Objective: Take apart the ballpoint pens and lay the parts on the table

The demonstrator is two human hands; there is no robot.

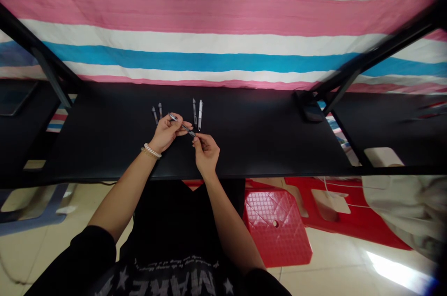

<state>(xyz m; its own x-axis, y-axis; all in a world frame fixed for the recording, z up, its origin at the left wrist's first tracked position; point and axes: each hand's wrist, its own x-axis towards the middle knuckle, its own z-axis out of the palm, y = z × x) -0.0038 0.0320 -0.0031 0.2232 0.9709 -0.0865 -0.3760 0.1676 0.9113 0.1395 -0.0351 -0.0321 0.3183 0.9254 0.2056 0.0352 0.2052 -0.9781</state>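
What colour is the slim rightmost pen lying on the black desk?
The rightmost pen is white, shown best in the head view.

Pink-and-blue striped sheet (223, 21), black desk (265, 142), white pen (200, 114)

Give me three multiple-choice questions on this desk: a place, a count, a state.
1. Which wrist wears the white bracelet? A left B right C neither
2. How many loose pens lie on the black desk? A two B four C six
3. The pen between the hands is: A held B lying C clipped

1 A, behind the left hand.
2 B, two dark pens left, a dark pen and white pen right.
3 A, the right hand pinches one end, the left hand the other.
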